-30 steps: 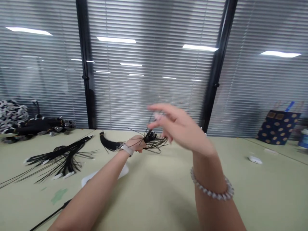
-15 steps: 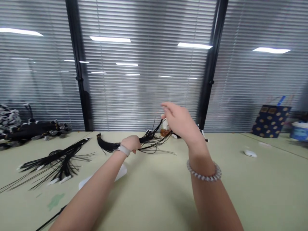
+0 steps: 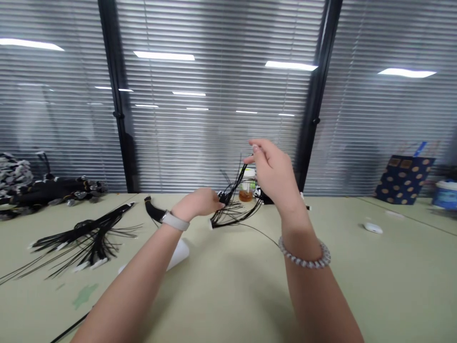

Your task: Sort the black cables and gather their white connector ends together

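A bundle of thin black wires (image 3: 233, 193) spreads between my hands over the far side of the table. My left hand (image 3: 202, 202), with a pale band on the wrist, is closed round the bundle low near the tabletop. Higher and to the right, my right hand (image 3: 273, 166) pinches several of the wires between thumb and fingers, lifting them. Loose wire ends hang below, one with a white connector (image 3: 211, 224). Left of my left hand lies a thick, dark tail of wires (image 3: 153, 209). A roll-like white object (image 3: 178, 255) is partly hidden by my left forearm.
Another fanned black wire bundle (image 3: 89, 233) lies at left, with a heap of dark bundles (image 3: 57, 190) behind it. A small jar (image 3: 245, 194) stands behind the wires. To the right are a white mouse-like object (image 3: 373, 228), a dotted bag (image 3: 403, 180) and a blue-and-white tub (image 3: 445, 195).
My right hand has risen slightly and shifted right, drawing wires up. My left hand has slid right along the bundle. Wire ends have spread apart below.
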Demonstrator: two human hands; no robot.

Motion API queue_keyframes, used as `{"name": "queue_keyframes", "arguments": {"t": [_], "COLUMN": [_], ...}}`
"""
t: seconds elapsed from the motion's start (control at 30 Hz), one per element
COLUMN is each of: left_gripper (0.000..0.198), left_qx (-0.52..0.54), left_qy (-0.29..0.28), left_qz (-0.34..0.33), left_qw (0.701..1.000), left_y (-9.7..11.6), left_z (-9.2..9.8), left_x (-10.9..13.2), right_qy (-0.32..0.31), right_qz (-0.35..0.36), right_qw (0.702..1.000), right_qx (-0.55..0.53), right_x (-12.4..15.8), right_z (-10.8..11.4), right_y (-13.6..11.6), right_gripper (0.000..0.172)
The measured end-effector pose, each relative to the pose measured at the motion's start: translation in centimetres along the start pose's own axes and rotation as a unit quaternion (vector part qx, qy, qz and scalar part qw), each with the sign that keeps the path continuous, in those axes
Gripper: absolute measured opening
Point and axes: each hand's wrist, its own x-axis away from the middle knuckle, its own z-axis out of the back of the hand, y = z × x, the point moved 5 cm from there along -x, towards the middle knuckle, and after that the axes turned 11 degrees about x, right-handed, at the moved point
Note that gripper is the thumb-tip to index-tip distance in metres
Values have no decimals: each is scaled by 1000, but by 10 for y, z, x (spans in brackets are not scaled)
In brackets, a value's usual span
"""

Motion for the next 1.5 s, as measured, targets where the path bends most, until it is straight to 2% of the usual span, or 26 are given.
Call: {"name": "queue_keyframes", "arguments": {"t": [0.1, 0.27, 0.53, 0.7, 0.93, 1.07, 1.2, 1.37, 1.5], "left_gripper": [25, 26, 24, 24, 30, 27, 25, 25, 23], "left_qx": [47, 129, 213, 190, 175, 178, 190, 205, 227], "left_qy": [18, 21, 11, 23, 96, 117, 124, 139, 144], "left_qz": [-41, -90, -123, -129, -103, -100, -113, -120, -127], "left_qw": [998, 987, 969, 973, 974, 972, 967, 961, 955], "left_y": [7, 16, 16, 21, 13, 11, 12, 13, 16], "left_z": [1, 2, 1, 4, 24, 31, 33, 35, 36], "left_x": [2, 5, 1, 5, 6, 9, 10, 11, 13], "right_qy": [-51, -131, -153, -186, -79, -82, -83, -66, -45], "right_qz": [-15, -12, -9, -9, -35, -79, -133, -174, -178], "right_qw": [998, 991, 988, 982, 996, 992, 976, 933, 920], "right_qx": [-38, -39, -19, -8, -20, -61, -152, -307, -347], "right_x": [-1, 4, 6, 5, -4, -4, -6, -9, -12], "right_z": [-11, -22, -26, -30, -22, -22, -21, -16, -13], "right_y": [3, -1, -1, 5, 14, 17, 21, 29, 37], "right_gripper": [32, 32, 33, 37, 35, 37, 37, 29, 22]}}
